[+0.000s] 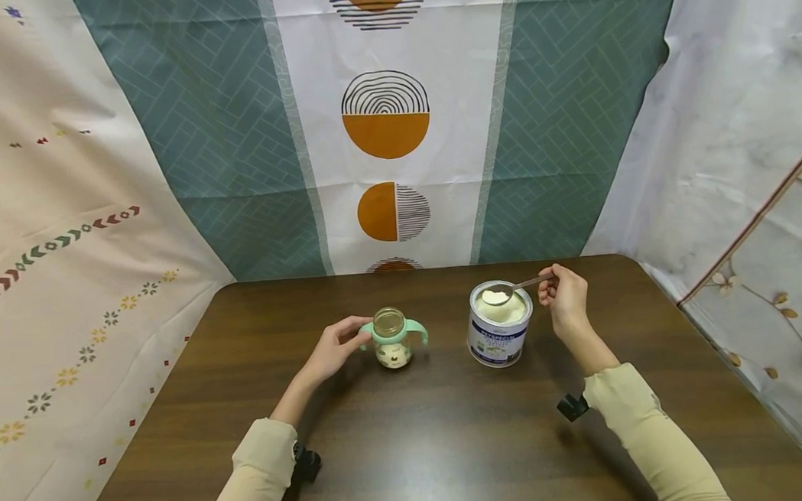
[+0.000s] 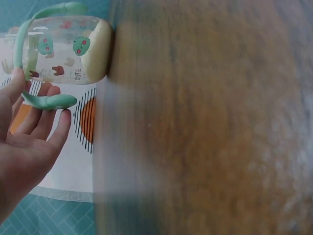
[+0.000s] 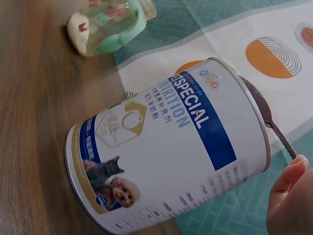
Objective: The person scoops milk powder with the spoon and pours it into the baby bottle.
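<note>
My left hand (image 1: 331,352) holds one green handle (image 2: 49,102) of a small clear baby bottle (image 1: 393,352), thumb on one side and fingers behind. The bottle stands upright on the table with its top uncovered, and pale powder (image 2: 98,51) lies in its bottom. My right hand (image 1: 568,299) pinches the handle end of a metal spoon (image 1: 528,282). The spoon's bowl carries a heap of cream-coloured powder (image 1: 495,297) over the open mouth of a white and blue milk powder tin (image 1: 496,343). More powder nearly fills that tin.
Both things stand on a dark brown wooden table (image 1: 399,442), the tin to the right of the bottle. Behind the table's far edge hangs a green and white patterned cloth (image 1: 382,52). Light cloths hang at left and right.
</note>
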Action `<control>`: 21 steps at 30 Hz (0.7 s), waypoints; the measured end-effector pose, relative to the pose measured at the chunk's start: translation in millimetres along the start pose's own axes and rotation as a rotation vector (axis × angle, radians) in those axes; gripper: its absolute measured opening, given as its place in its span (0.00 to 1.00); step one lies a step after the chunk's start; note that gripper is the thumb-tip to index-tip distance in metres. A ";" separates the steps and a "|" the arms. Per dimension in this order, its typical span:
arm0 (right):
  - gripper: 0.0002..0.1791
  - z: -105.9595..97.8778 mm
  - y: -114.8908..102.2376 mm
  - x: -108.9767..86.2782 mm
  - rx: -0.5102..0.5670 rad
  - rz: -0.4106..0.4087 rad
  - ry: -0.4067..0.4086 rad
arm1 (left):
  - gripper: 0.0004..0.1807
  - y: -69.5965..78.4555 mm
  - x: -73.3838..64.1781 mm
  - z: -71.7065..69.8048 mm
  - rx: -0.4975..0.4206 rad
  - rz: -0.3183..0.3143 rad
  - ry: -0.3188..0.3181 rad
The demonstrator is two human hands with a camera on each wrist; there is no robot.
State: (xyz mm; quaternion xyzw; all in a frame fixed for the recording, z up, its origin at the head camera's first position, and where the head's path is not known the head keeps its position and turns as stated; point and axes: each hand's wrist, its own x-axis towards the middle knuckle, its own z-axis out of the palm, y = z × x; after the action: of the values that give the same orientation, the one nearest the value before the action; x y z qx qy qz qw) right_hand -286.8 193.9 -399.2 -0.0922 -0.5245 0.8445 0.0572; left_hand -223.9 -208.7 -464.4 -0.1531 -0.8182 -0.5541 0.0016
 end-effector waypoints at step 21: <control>0.24 -2.0 -6.5 0.4 0.167 0.162 -0.057 | 0.17 28.2 -7.0 1.5 0.002 -0.013 -0.010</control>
State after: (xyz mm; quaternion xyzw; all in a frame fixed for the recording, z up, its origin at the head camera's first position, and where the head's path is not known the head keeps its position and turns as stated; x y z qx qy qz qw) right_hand -286.7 198.6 -394.3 -0.1053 -0.4447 0.8893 -0.0186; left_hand -209.8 -199.5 -440.6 -0.1506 -0.8196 -0.5527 -0.0058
